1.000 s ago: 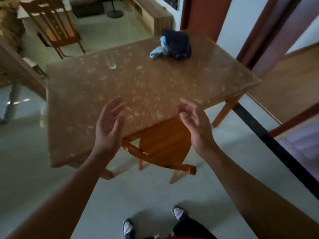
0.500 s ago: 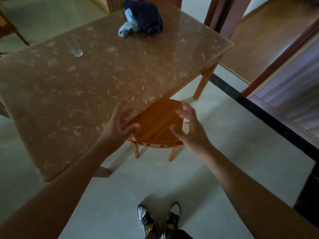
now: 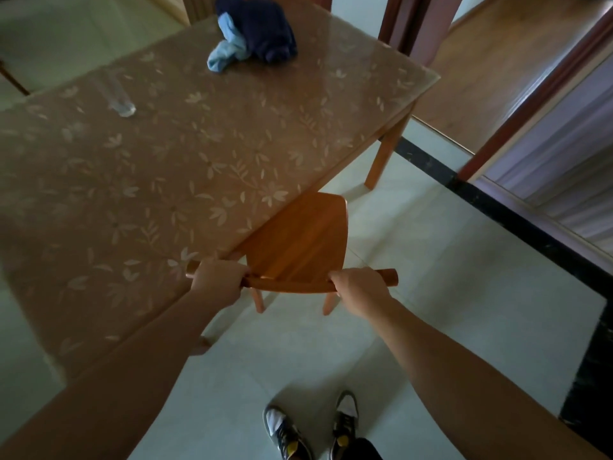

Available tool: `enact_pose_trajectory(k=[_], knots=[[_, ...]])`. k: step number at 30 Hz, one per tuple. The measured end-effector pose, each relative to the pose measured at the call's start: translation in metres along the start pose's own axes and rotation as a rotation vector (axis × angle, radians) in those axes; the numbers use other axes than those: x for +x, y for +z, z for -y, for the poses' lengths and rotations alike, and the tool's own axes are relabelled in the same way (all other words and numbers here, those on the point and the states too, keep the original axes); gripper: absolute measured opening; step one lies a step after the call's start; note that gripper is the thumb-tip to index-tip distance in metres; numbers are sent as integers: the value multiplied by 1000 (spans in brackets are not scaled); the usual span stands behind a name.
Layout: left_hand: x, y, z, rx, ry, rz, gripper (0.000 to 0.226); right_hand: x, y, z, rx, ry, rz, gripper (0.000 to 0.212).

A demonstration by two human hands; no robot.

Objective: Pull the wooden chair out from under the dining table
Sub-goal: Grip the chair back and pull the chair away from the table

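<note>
The wooden chair [image 3: 303, 240] stands tucked partly under the near edge of the dining table [image 3: 159, 180], its orange seat showing and its front half hidden below the tabletop. My left hand [image 3: 217, 282] is closed around the left end of the chair's curved top rail. My right hand [image 3: 360, 288] is closed around the right part of the same rail, whose end sticks out past my fingers. Two chair legs show below the rail.
A dark blue and light blue cloth bundle [image 3: 255, 31] and a clear glass [image 3: 121, 97] sit on the table's floral cover. A table leg [image 3: 384, 154] stands right of the chair. My feet [image 3: 311, 426] are on pale tiles. A black floor strip [image 3: 517, 220] and door frame lie right.
Both hands came down from hovering open above the table edge and closed on the chair's top rail. The view tilted further down and closer to the chair.
</note>
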State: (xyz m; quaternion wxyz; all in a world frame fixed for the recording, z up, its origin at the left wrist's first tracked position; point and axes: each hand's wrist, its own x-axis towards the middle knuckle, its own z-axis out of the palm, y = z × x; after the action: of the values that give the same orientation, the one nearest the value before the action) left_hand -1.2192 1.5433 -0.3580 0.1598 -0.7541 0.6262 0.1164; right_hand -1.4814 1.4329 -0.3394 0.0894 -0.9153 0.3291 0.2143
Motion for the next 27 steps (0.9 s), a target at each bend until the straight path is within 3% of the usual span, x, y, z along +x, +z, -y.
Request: enact_pose_trajectory(k=[9,15,20,27], knots=[[17,-19,-46,-8,-83,176,24,6,0,-53,8,-132,-9,19],[32,-39,-114,-52,-213,165,23,11,-10,-136,-29,-243,-68,12],[48,-54,-179,-104,-343,181,24,21,-18,-206,-115,-334,15,8],[73,-66,-271,-255,-484,207,20,26,-27,-292,-254,-460,18,17]])
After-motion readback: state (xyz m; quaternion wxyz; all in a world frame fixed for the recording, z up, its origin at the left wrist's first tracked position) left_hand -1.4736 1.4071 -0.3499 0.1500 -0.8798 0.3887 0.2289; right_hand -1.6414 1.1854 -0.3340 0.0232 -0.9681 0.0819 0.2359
